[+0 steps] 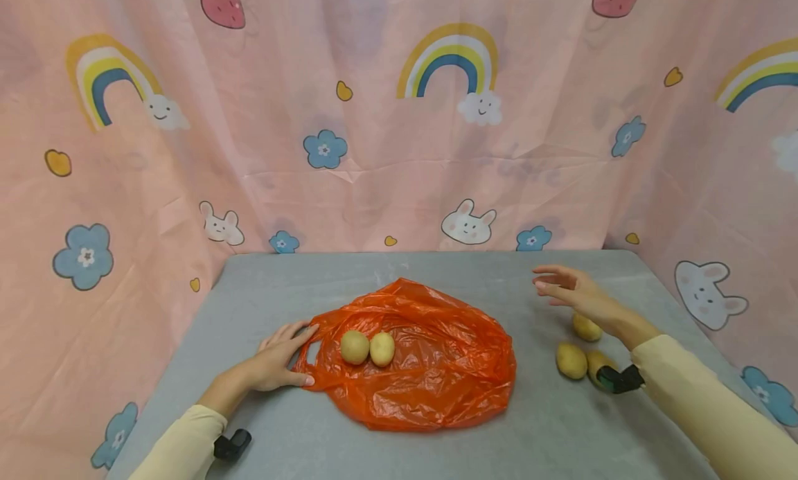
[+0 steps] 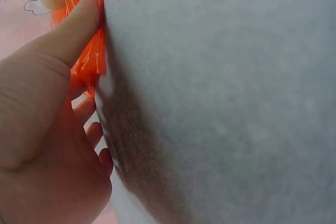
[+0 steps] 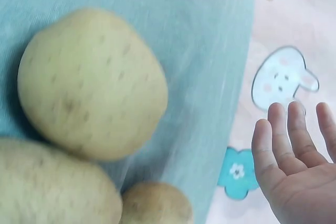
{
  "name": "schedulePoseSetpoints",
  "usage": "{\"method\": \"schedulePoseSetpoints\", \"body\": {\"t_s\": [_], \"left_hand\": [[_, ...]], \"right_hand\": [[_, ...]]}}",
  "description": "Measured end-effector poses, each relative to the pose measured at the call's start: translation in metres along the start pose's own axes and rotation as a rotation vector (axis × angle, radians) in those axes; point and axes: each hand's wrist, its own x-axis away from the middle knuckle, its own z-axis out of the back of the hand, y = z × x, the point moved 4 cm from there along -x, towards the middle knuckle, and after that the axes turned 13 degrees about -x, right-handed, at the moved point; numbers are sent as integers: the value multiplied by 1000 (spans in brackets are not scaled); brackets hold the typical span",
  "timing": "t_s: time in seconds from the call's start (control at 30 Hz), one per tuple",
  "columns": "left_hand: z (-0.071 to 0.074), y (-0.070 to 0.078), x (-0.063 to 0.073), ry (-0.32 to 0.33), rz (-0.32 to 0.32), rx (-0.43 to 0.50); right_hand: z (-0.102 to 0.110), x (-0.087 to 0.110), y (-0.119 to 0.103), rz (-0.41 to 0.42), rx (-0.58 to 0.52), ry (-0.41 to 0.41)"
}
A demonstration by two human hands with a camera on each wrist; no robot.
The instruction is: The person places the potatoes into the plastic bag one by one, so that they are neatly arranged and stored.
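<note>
An orange plastic bag [image 1: 430, 376] lies spread flat on the grey table. Two potatoes, one round [image 1: 355, 347] and one smaller [image 1: 382, 349], sit side by side on it near its handle end. At that end my left hand [image 1: 277, 361] rests with thumb and fingers spread, touching the handle edges. Up close in the left wrist view, the thumb [image 2: 79, 24] lies straight along the orange plastic. My right hand [image 1: 576, 293] hovers on the right with fingers loosely extended and holding nothing. Below it are three more potatoes, the nearest to the bag [image 1: 571, 361] fully visible.
Of the other potatoes on the right, one [image 1: 587, 327] lies farther back and another [image 1: 600, 366] is partly covered by the black wrist camera [image 1: 620, 379]. A pink patterned curtain [image 1: 386, 189] hangs behind and along both sides of the grey table [image 1: 274, 279].
</note>
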Motion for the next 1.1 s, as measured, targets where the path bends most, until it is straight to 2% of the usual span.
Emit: {"method": "schedulePoseSetpoints", "body": {"t_s": [0.27,0.57,0.73,0.9,1.1], "left_hand": [[-1,-2,0,-18,29,-7],[-4,0,-1,-32,30,-10],[-3,-1,1,-17,33,6],[-1,-1,2,2,24,1],[0,1,0,-4,23,-7]], "right_hand": [[21,10,15,-37,-7,42],[39,20,29,-47,7,76],[45,22,33,-37,12,81],[51,26,36,-66,27,105],[60,34,41,-67,22,119]]}}
